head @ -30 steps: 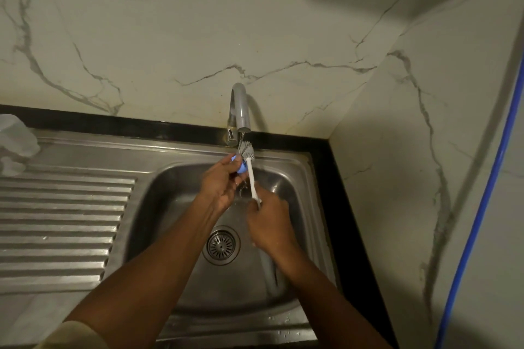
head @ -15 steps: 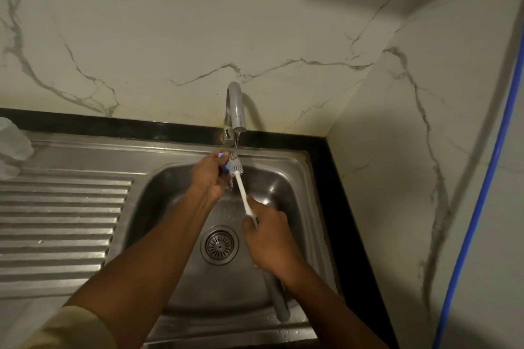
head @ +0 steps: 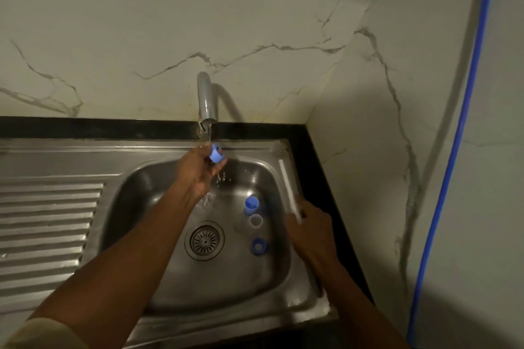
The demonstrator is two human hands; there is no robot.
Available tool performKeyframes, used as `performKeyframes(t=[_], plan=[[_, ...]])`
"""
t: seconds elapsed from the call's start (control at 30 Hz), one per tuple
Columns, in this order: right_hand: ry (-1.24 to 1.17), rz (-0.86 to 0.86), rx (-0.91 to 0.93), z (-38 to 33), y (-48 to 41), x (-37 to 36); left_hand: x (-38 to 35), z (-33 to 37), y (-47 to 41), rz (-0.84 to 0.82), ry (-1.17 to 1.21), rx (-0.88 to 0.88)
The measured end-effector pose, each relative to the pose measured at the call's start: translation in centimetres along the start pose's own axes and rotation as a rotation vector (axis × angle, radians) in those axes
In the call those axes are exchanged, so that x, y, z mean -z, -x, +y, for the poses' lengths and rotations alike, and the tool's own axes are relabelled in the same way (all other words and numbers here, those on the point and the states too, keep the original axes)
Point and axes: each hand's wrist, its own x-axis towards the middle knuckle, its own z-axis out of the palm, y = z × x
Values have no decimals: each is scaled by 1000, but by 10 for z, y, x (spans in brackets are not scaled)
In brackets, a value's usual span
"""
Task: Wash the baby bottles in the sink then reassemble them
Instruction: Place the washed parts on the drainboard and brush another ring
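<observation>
My left hand (head: 198, 170) holds a small blue bottle ring (head: 216, 153) under the running tap (head: 207, 102). Over at the sink's right rim, my right hand (head: 310, 228) grips the white handle of the bottle brush (head: 287, 187), whose grey bristle head lies near the back right corner. In the steel sink basin (head: 158, 263) lie a blue cap (head: 251, 205), a clear part (head: 256, 220) and a blue ring (head: 258, 246), all to the right of the drain (head: 204, 240).
A ribbed draining board (head: 48, 224) lies to the left of the basin. A black counter edge (head: 323, 178) runs behind and to the right. Marble walls close in at the back and right, with a blue hose (head: 453, 150) hanging down the right wall.
My right hand has drawn the brush away from the blue ring to the sink's right rim. The left hand stays under the tap with the ring. The bottle parts in the basin are now uncovered.
</observation>
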Motion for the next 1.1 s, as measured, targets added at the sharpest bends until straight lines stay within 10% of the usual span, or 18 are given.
performKeyframes(t=[0.27,0.73,1.1], plan=[[503,30,-238,109,-2,25,1,-16,-5,-43,-108,-1],[538,147,-148,117,21,10,-10,-20,9,-27,-492,-299],[385,192,78,55,30,-14,-12,-5,13,-148,-314,-146]])
